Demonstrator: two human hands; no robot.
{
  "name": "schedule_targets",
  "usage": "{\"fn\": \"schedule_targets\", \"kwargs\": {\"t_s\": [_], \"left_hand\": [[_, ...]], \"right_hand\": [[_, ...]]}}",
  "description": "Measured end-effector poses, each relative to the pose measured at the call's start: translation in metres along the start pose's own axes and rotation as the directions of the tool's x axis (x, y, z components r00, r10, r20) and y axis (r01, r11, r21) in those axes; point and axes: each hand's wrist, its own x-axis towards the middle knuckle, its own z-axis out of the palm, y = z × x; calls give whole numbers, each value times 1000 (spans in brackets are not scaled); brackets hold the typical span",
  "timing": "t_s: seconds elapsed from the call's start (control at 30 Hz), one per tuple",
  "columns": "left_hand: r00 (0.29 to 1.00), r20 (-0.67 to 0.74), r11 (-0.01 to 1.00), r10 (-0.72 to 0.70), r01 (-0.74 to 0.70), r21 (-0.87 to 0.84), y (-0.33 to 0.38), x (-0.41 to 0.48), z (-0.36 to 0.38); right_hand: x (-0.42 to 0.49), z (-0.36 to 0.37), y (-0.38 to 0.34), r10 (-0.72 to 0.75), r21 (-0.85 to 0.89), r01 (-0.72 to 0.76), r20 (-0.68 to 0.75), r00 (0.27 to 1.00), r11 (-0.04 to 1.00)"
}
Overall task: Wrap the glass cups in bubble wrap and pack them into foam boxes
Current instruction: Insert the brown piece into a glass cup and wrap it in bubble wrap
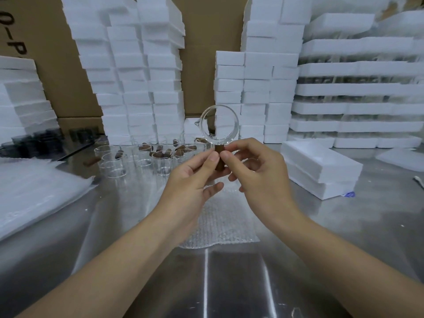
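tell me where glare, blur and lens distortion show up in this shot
Head view: streaks of glare run down the metal table near the bottom edge; the foam box stacks lean outward, a sign of wide-angle bowing; the glass cup pinched by the left hand and right hand is sharp; the right-hand stacks look smeared.

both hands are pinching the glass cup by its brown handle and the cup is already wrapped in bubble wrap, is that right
Not quite. The head view shows the glass cup bare, not wrapped: the bubble wrap sheet lies on the metal table below the hands. The rest holds: the left hand and right hand both pinch its brown handle.
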Motion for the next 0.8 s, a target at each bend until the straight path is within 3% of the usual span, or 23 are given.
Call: {"fn": "schedule_targets", "kwargs": {"t_s": [0.8], "left_hand": [[999, -25, 999, -40, 41, 9, -4, 0, -3]], "right_hand": [[-2, 0, 1, 41, -54, -40, 18, 999, 998]]}}
